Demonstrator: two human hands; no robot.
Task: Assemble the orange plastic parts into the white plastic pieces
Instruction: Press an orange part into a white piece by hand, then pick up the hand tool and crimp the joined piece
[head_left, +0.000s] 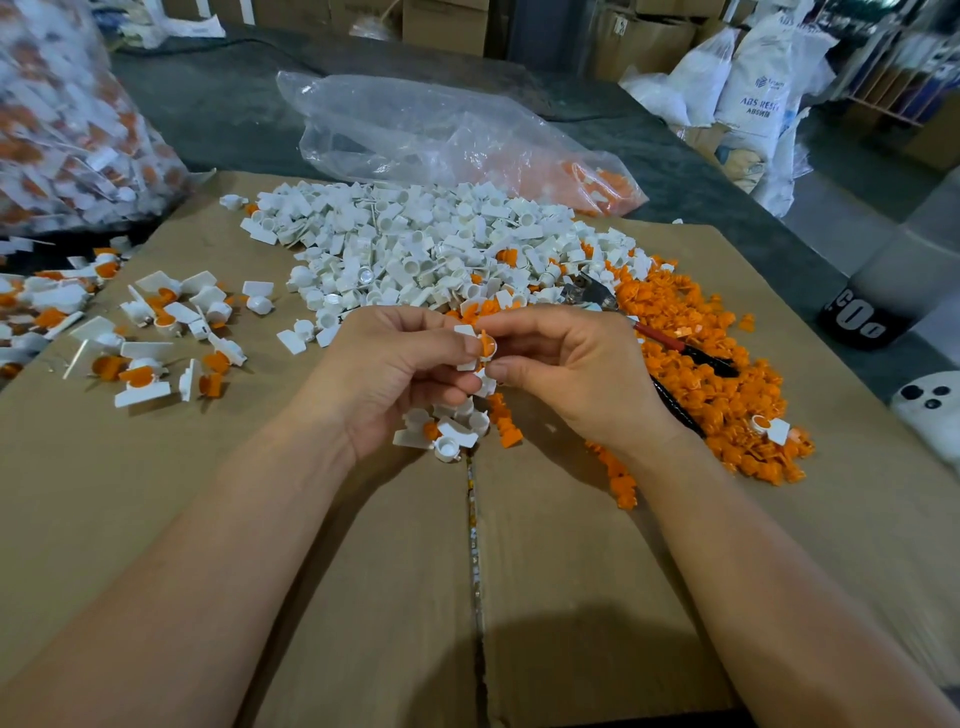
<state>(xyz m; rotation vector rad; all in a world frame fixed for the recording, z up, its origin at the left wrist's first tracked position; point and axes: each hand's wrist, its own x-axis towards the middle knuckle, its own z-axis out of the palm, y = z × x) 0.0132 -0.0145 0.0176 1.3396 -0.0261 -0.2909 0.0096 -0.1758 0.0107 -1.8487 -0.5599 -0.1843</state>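
My left hand (395, 369) grips a white plastic piece (467, 347) above the cardboard, with a few more white pieces (452, 431) tucked under its fingers. My right hand (566, 369) pinches an orange part (487, 344) that sits in the white piece's round cup. A heap of loose white pieces (415, 249) lies beyond my hands. A heap of orange parts (717, 374) spreads to the right. Assembled white-and-orange pieces (150, 332) are scattered at the left.
Flattened cardboard (363, 571) covers the work surface. A clear bag (447, 135) with orange parts lies behind the white heap. A full bag of assembled pieces (67, 130) stands at the far left. Pliers (670, 353) with red and black handles lie in the orange heap.
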